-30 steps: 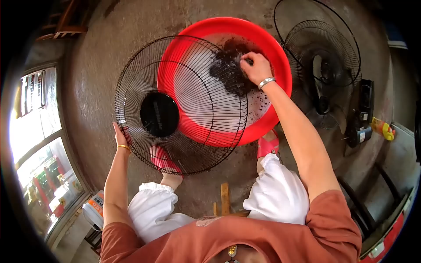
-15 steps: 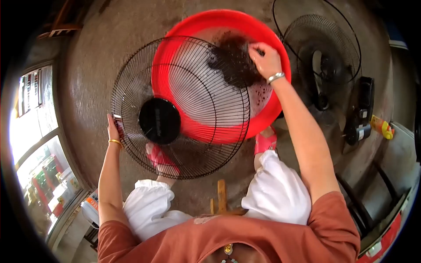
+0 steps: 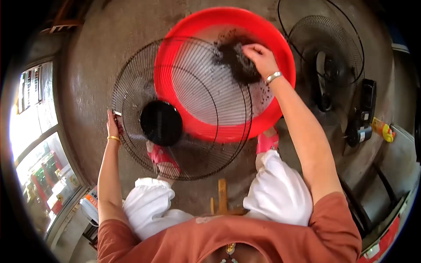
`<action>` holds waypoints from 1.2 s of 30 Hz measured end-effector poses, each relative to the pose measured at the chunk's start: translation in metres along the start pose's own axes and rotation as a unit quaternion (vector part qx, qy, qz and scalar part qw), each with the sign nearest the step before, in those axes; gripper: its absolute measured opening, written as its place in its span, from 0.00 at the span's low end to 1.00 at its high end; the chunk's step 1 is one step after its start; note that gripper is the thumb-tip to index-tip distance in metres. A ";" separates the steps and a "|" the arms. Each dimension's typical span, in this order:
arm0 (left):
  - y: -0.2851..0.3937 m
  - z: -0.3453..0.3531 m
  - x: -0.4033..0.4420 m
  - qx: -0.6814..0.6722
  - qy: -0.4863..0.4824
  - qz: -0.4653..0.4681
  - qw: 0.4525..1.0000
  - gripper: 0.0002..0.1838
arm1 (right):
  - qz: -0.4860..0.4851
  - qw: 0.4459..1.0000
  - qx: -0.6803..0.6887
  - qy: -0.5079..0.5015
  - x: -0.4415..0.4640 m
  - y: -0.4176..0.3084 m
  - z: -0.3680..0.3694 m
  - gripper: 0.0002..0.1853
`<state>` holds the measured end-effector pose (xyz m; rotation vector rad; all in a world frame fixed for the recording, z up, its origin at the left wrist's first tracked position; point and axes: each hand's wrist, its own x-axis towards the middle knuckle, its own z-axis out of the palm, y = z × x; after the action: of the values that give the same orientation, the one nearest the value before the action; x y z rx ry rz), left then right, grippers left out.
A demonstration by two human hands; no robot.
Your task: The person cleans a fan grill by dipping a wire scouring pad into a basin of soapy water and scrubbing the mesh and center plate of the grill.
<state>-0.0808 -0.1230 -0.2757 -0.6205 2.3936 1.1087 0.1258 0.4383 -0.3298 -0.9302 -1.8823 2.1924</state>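
Black fan grille (image 3: 206, 164) partly over the red basin (image 3: 173, 52).

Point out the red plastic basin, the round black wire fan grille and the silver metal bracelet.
Red plastic basin (image 3: 221, 15): head view, upper wall.
Round black wire fan grille (image 3: 161, 123): head view, solid centre disc.
Silver metal bracelet (image 3: 273, 77): head view, band.
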 end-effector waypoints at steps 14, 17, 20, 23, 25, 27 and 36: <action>-0.001 0.024 -0.053 -0.178 -0.124 -0.039 0.975 0.40 | 0.088 0.962 0.182 0.183 -0.064 -0.002 0.015 0.29; -0.043 0.030 -0.092 -0.305 -0.157 -0.206 0.917 0.40 | 0.099 0.944 0.206 0.236 -0.067 0.002 0.015 0.29; -0.054 0.032 -0.122 -0.287 -0.192 -0.223 0.912 0.39 | 0.081 0.932 0.220 0.277 -0.067 0.006 0.024 0.28; -0.059 0.005 -0.095 -0.257 -0.097 -0.164 0.947 0.39 | 0.076 0.931 0.218 0.283 -0.075 0.017 0.042 0.25; -0.029 -0.010 -0.107 -0.212 -0.028 -0.114 0.970 0.35 | 0.133 0.933 0.239 0.235 -0.090 0.019 0.055 0.24; 0.001 -0.022 -0.113 -0.198 0.013 -0.060 0.978 0.32 | 0.147 0.955 0.198 0.164 -0.086 0.041 0.055 0.24; 0.021 -0.038 -0.088 -0.114 0.169 0.068 0.977 0.31 | -0.169 0.825 -0.511 0.173 -0.043 0.033 -0.003 0.26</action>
<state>-0.0284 -0.1215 -0.1927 -0.7864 2.6471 1.4535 0.1719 0.4143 -0.3441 -0.8782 -2.7003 0.6337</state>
